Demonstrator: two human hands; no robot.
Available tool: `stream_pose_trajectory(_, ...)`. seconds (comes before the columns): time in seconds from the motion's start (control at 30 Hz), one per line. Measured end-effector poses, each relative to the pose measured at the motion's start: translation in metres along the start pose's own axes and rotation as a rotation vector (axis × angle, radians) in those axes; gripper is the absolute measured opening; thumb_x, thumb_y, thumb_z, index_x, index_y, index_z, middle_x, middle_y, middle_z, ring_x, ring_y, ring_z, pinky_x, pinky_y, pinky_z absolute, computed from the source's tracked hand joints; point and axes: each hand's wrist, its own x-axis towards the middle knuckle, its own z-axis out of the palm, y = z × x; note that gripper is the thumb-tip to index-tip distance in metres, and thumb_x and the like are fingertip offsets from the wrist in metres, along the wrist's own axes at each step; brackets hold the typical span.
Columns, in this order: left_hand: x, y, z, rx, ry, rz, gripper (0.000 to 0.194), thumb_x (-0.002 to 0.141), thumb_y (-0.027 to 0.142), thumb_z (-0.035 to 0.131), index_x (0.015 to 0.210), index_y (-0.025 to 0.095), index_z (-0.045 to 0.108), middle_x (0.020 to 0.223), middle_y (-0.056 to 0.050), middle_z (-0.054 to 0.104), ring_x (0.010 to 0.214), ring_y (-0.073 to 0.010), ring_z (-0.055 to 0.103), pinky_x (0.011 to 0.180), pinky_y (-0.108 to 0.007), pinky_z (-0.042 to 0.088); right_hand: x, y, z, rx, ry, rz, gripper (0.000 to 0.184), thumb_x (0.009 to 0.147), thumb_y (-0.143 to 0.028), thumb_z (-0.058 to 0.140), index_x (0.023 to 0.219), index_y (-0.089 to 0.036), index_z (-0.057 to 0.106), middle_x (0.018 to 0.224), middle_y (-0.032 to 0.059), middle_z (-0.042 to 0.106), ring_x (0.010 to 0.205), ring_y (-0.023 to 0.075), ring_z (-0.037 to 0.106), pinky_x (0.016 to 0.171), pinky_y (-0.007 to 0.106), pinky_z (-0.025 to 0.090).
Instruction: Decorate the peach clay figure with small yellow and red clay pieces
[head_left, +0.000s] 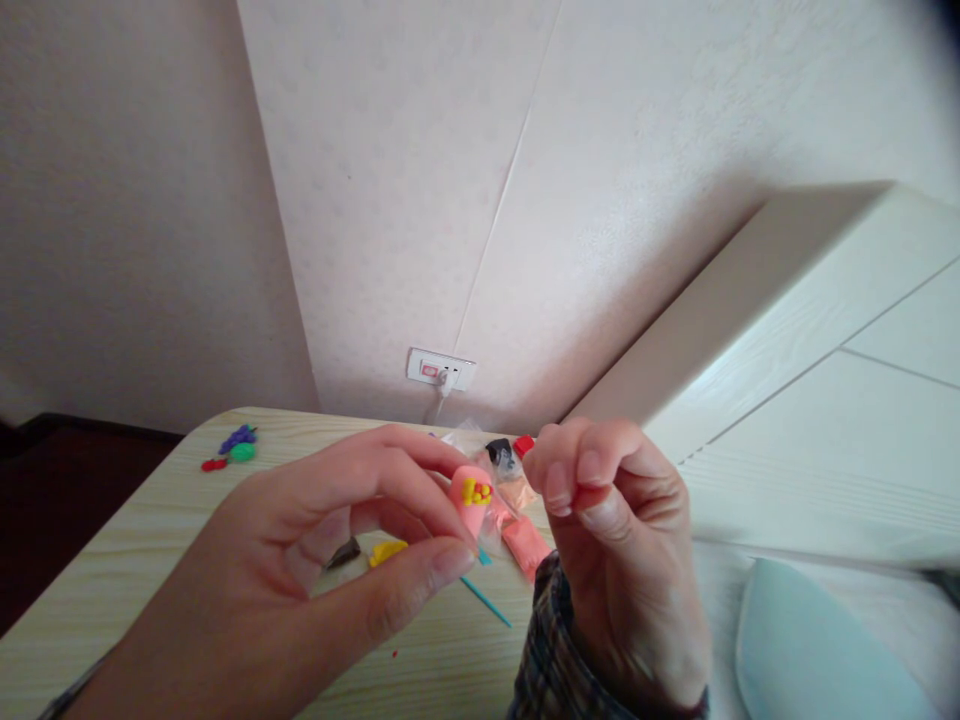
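Observation:
Between the thumb and fingers of my left hand (pixel 352 540) is a pink clay piece (pixel 466 515), held up over the table. Small yellow clay balls with a touch of orange-red (pixel 477 491) sit in a cluster on its face. My right hand (pixel 622 540) is raised just to the right, apart from the pink piece, its thumb pressed against the fingertips. A reddish tint shows at that pinch, but I cannot make out what is in it. Below the hands, a thin teal modelling tool (pixel 487 603) lies on the table.
Packets of coloured clay, including a salmon-pink packet (pixel 525 545) and a black one (pixel 499 453), lie behind my hands. Yellow clay (pixel 387 553) is partly hidden by my left hand. Purple, green and red clay shapes (pixel 241 452) rest at the far left of the wooden table (pixel 150 540).

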Motion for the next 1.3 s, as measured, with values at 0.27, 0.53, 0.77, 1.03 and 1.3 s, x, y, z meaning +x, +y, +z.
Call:
stream_pose_trajectory(0.27,-0.001,0.002,0.000,-0.030,-0.019,-0.016,0.013,0.072,0.019,0.067,0.060,0.026,0.068,0.083,0.004,0.069,0.088,-0.0132,0.062,0.078,-0.015,0.051,0.002,0.003,-0.002,-0.076,0.026,-0.035,0.009,0.077,-0.023,0.070,0.074,-0.022,0.062,0.073,-0.0031,0.054,0.074,0.0099,0.051,0.068,0.021,0.043)
stream_pose_trajectory(0.53,0.004,-0.015,-0.004,-0.034,-0.098,0.128,0.009,0.072,0.021,0.068,0.064,0.026,0.069,0.085,0.005,0.071,0.088,-0.0131,0.063,0.076,-0.015,0.050,-0.004,-0.001,0.001,-0.194,0.005,-0.038,0.011,0.085,-0.031,0.061,0.079,-0.024,0.066,0.091,-0.0015,0.057,0.085,0.0118,0.053,0.078,0.025,0.042)
stream_pose_trajectory(0.77,0.003,-0.011,0.000,-0.090,-0.053,0.020,0.011,0.071,0.025,0.070,0.061,0.029,0.069,0.085,0.007,0.069,0.085,-0.0099,0.062,0.079,-0.013,0.048,-0.003,0.000,-0.001,-0.158,-0.001,-0.046,0.005,0.078,-0.025,0.069,0.078,-0.024,0.064,0.091,-0.0031,0.055,0.084,0.0104,0.051,0.077,0.023,0.041)
stream_pose_trajectory(1.03,0.003,-0.007,-0.001,-0.067,-0.090,-0.072,0.011,0.070,0.029,0.068,0.060,0.025,0.067,0.085,0.001,0.069,0.096,-0.0187,0.060,0.088,-0.026,0.049,-0.004,-0.002,0.002,-0.321,0.026,-0.090,0.006,0.081,-0.030,0.065,0.079,-0.025,0.068,0.094,-0.0022,0.056,0.086,0.0120,0.053,0.078,0.026,0.042)
stream_pose_trajectory(1.3,0.004,-0.006,-0.001,-0.070,-0.144,-0.086,0.014,0.072,0.032,0.066,0.061,0.025,0.068,0.087,0.000,0.071,0.097,-0.0205,0.062,0.092,-0.030,0.048,-0.004,-0.002,0.006,-0.442,-0.015,-0.067,0.008,0.083,-0.029,0.063,0.083,-0.029,0.071,0.096,-0.0018,0.059,0.089,0.0125,0.054,0.082,0.026,0.045)
